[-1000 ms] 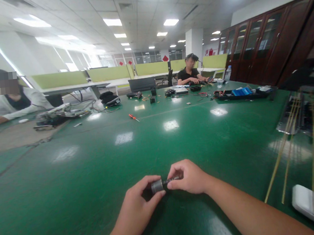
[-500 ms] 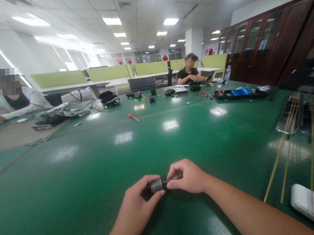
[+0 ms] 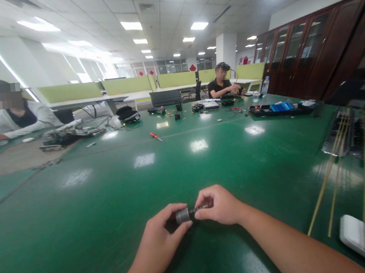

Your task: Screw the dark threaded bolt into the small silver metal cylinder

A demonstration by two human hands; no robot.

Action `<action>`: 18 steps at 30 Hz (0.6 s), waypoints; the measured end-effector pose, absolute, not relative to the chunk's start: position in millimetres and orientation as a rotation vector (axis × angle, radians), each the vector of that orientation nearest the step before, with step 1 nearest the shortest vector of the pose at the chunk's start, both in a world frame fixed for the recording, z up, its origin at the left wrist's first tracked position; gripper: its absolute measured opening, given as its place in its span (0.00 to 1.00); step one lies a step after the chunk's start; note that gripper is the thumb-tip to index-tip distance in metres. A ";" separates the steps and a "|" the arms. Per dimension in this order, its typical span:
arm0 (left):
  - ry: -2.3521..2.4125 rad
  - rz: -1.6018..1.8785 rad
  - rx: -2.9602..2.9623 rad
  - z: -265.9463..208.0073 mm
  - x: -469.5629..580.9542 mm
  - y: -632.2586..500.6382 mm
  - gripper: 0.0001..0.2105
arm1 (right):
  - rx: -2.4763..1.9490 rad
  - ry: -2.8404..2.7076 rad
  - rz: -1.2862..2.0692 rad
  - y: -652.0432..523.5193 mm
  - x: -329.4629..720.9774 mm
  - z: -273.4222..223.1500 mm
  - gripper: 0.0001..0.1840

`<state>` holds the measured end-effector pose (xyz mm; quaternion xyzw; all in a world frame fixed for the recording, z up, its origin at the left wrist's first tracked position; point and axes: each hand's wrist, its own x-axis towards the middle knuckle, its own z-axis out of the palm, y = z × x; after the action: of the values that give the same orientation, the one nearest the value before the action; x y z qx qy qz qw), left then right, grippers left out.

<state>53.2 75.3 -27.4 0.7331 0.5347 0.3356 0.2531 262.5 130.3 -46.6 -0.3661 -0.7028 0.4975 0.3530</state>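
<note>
The room has a big shiny green table (image 3: 110, 192). At far left, a brown patch (image 3: 22, 160) breaks the green. Next, far off, lies an orange screwdriver (image 3: 154, 136), with lots of room on its near side. The left hand (image 3: 158, 236) curls its thumb and pointer around a grey metal cylinder (image 3: 182, 216), near the middle. The right hand (image 3: 220, 206) pinches the thin dark rod (image 3: 192, 211) beside it. Both hands look just like a second ago, so the work seems slow and steady. Yellow sticks (image 3: 322, 191) and a white case (image 3: 349, 232) crowd the right.
</note>
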 end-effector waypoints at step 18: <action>1.502 0.954 1.986 -26.0 50.8 74.9 0.13 | -0.921 -1.719 1.365 134.1 264.4 -45.4 0.09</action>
<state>50.8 74.9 -26.0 0.7239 0.5474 0.3477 0.2354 264.4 134.1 -45.4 -0.3594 -0.6703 0.5325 0.3715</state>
